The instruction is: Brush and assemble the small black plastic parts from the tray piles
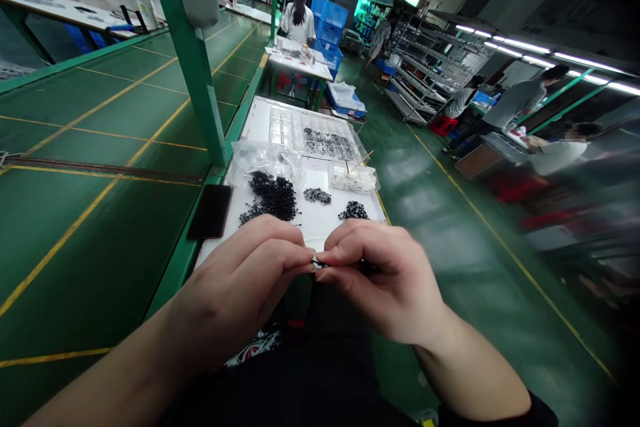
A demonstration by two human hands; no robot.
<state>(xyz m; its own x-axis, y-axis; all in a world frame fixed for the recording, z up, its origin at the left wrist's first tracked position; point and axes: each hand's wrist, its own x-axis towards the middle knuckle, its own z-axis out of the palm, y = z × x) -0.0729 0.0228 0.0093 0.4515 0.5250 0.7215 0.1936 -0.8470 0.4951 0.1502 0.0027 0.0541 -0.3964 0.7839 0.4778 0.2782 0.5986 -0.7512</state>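
Note:
Fingertip to fingertip, my left hand point(250, 267) and my right hand point(385, 273) meet over the near edge of the white table point(313, 223). Both are closed in a pinch on a small black part point(319, 263), mostly hidden by the fingers; its exact kind cannot be made out. Just beyond my left hand lies a heap of small black parts point(273, 197). A small pile of grey-black pieces point(317, 195) sits in the middle, and another pile of black pieces point(353, 211) lies beyond my right hand.
A clear plastic bag point(265, 161) lies behind the black heap. At the right edge stands a clear box point(355, 178) with sticks. Farther back are compartment trays point(327, 137). A dark flat tablet-like object point(210, 211) and a green post point(197, 73) are left. Co-workers sit beyond.

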